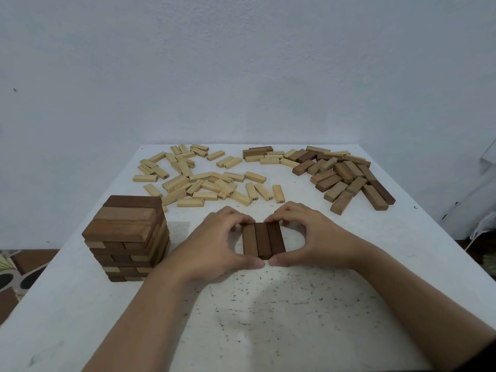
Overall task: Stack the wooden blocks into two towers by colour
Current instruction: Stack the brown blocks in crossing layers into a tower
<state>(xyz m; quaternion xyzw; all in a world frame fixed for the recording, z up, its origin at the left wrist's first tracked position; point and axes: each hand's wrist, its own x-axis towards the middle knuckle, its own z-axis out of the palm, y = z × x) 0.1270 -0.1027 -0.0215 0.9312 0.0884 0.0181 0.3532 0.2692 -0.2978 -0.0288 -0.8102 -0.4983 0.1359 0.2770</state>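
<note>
At the left of the table (268,318), your brown tower (128,237) stands several layers high, with a few lighter pieces showing in its side. Behind it and to the right, the pale blocks (204,181) lie scattered flat, none stacked: the second tower is not begun. At centre, your left hand (214,245) pinches a row of three dark blocks (263,240) lying on the table, apart from the tower. Your right hand (314,237) pinches it too, fingers curled over the far end, thumbs at the near end. At far right, a heap of loose brown blocks (349,178) waits. By this showing, well under half the job is done.
</note>
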